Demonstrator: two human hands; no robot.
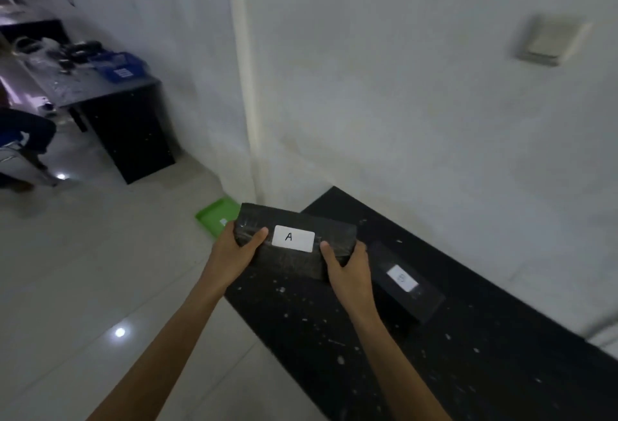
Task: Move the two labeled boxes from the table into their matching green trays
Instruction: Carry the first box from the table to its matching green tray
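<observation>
- Black box marked A (296, 242), held up above the near-left corner of the black speckled table (368, 347), clear of the tabletop.
- White label (293, 238) on its top face, letter A readable, slightly tilted with the box.
- Left hand (239, 251) clamped on the box's left end, thumb on top beside the label, fingers wrapped under and out of sight.
- Right hand (349, 268) clamped on the right end, thumb on top just right of the label, fingers curled round the far edge.
- Both bare forearms reaching in from the bottom of the frame.
- Second black box (406, 285) lying flat on the table, just right of the right hand, near the wall; white label on top, its mark too blurred to read for sure.
- Green tray (214, 216) on the pale tiled floor (100, 270) beyond the table's corner, against the base of the white wall (401, 86); partly hidden behind the held box; small white tag inside, unreadable.
- Only one green tray in view.
- Far left: dark desk (127, 112) cluttered with items and a blue bin (120, 67); seated person's legs at the frame edge.
- Pale switch plate (551, 40) high on the wall at right.
</observation>
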